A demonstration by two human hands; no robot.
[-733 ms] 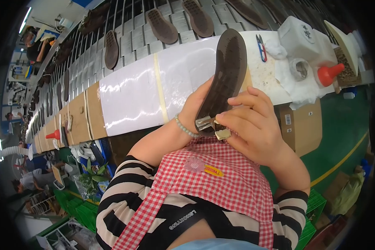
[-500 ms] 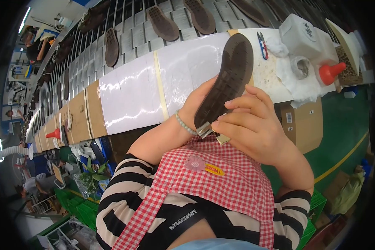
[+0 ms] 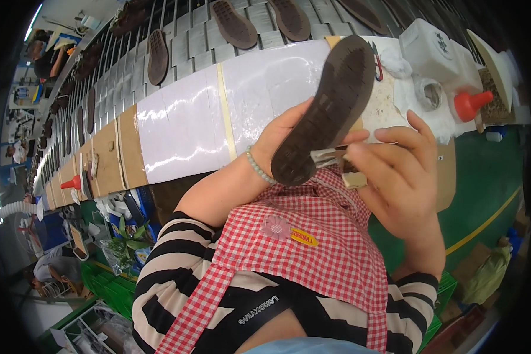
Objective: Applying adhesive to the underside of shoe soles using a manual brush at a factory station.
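Observation:
A dark brown shoe sole (image 3: 333, 97) is tilted up in front of my chest, its tread side showing. My left hand (image 3: 275, 134) is closed around its left edge, with a beaded bracelet on the wrist. Pinched in the fingers of my right hand (image 3: 402, 177) is what looks like a small flat brush (image 3: 327, 157) with a silvery part and a pale wooden end. That silvery part is close to the sole's lower right edge; whether they touch, I cannot tell. Some right fingers are stretched out.
Several brown soles (image 3: 235, 23) lie on the slatted metal conveyor (image 3: 194, 44) beyond the white-covered bench (image 3: 183, 121). At right stand a white plastic jug (image 3: 428, 50), a red-capped bottle (image 3: 473, 106) and a glass jar (image 3: 432, 94). Snips (image 3: 378, 64) lie behind the sole.
The sole has shifted up and to the right in my left hand. My right hand has moved right with the brush, away from the sole's near end. The conveyor's soles have shifted slightly.

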